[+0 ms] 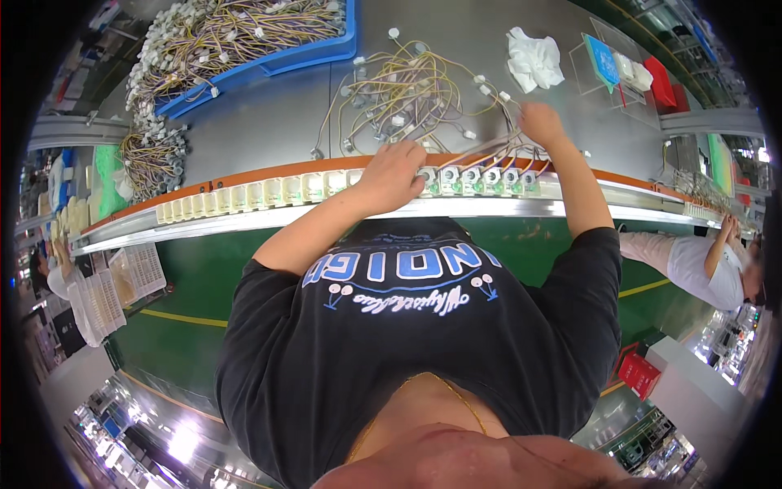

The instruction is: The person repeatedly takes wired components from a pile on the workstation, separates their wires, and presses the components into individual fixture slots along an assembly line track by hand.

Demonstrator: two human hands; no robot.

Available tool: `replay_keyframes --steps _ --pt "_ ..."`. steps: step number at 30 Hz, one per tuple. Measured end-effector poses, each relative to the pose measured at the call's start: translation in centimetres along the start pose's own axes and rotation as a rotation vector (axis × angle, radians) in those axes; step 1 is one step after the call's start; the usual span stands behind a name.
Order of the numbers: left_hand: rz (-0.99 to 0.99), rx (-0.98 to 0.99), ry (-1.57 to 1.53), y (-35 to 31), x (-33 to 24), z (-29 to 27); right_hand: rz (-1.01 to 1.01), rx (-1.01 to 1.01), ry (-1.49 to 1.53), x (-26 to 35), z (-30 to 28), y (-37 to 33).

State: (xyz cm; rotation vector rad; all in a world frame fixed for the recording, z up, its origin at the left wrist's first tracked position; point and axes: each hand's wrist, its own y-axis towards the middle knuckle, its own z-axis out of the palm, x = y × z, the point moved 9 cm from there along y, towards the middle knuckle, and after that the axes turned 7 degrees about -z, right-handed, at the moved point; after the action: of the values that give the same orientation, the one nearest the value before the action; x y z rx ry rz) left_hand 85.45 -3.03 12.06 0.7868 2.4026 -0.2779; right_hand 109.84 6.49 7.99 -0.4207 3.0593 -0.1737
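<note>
My left hand (393, 177) rests with curled fingers over the row of cream plastic housings (314, 186) along the bench's front edge. Its fingertips meet at a housing, and whatever lies between them is hidden. Just right of it, several housings with green and grey inner parts (472, 180) have wires leading up out of them. My right hand (540, 124) is raised above these, fingers closed round a few thin wires with white connectors (505, 96). Beyond both hands lies a loose tangle of yellow and grey wire harnesses (403, 98).
A blue bin (305, 53) heaped with wire harnesses stands at the back left, more spilling beside it. White crumpled cloth (533, 60) and a blue card (601, 62) lie at the back right. An orange-brown strip (269, 174) borders the bench. Another person (709, 257) works at far right.
</note>
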Motion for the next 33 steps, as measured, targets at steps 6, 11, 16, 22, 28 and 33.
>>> replay_keyframes --steps 6,11,16,22,28,33 --pt "0.029 -0.071 0.086 5.0 5.7 -3.0 0.009 0.174 0.128 -0.2 3.6 2.1" --pt "-0.359 0.248 0.605 9.6 17.2 -2.3 -0.333 0.110 0.570 11.2 -0.1 5.8" --pt "-0.308 0.067 0.089 10.8 17.2 -6.4 -0.245 -0.103 0.628 14.2 -2.7 7.8" --pt "-0.230 0.011 -0.456 8.5 11.1 -10.3 -0.425 -0.350 0.829 18.9 -6.4 10.7" --pt "-0.243 -0.196 0.139 5.9 9.4 -14.7 -0.536 -0.569 0.843 17.2 -15.1 11.9" --pt "-0.203 -0.498 0.391 3.7 9.6 -19.3 -0.502 -0.667 0.327 15.5 -16.6 10.7"
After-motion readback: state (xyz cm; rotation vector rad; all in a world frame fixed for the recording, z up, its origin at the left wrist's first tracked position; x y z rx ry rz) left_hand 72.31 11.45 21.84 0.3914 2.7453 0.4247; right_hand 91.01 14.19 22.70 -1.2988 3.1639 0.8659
